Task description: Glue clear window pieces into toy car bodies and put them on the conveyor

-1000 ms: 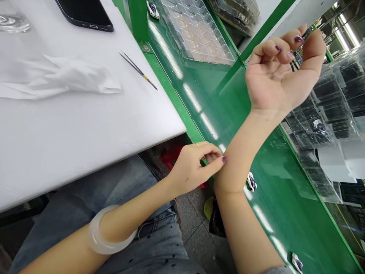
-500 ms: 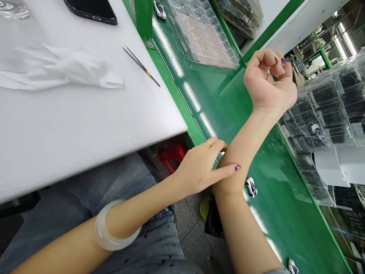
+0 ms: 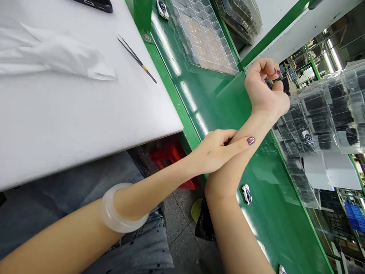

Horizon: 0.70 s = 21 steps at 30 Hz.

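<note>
My left hand lies across my right forearm, its fingers clasping the skin just above the wrist. A pale jade-like bangle circles my left forearm. My right hand is raised over the green conveyor belt, fingers curled inward and holding nothing. Nearest below it is a small white toy car on the belt. Slim tweezers with a yellow band lie on the white table, out of reach of neither hand's fingertips by a wide gap.
A crumpled white sheet and a black phone lie on the table. A plastic tray of beige items sits on the belt. Stacked transparent boxes stand at right. A red stool and a black bag are on the floor below.
My left hand has slid up my right forearm toward the wrist. My right hand has dropped lower and its fingers have curled tighter. The view has shifted slightly.
</note>
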Tool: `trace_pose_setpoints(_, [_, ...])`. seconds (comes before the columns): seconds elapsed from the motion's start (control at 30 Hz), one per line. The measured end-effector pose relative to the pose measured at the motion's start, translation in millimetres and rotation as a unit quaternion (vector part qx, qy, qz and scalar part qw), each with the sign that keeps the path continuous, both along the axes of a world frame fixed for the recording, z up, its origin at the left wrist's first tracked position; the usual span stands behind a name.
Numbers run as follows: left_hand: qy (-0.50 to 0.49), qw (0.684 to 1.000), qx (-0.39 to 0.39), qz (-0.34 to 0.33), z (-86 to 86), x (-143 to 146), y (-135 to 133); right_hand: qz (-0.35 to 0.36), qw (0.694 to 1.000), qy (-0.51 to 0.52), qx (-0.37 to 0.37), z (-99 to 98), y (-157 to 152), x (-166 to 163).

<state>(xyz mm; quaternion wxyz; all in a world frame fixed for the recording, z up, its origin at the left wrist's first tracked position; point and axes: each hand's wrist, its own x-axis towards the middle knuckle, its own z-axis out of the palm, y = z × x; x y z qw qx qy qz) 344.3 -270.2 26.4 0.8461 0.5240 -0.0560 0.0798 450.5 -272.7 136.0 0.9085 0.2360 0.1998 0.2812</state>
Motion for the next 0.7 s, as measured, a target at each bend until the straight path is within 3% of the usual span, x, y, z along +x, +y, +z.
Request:
trace_pose_setpoints(0.1, [0.01,0.999,-0.034,-0.004,-5.3,1.2,-0.9,-0.031,0.997,-0.018,-0.069,-3.8,-1.8,4.2])
trace_pose_setpoints(0.23, [0.02,0.997,-0.073,0.005,-9.0,-0.3,-2.8,-0.029,0.989,0.047,-0.134,-6.6,-0.4,9.2])
trace_pose_setpoints(0.5, [-0.001,0.996,-0.091,-0.003,-3.0,-7.5,0.3,-0.077,0.977,0.145,-0.138,19.6,-7.2,14.3])
trace_pose_setpoints(0.7, [-0.01,0.994,-0.09,-0.056,-0.3,-20.5,10.8,-0.086,0.97,0.137,-0.183,28.5,-6.3,13.4])
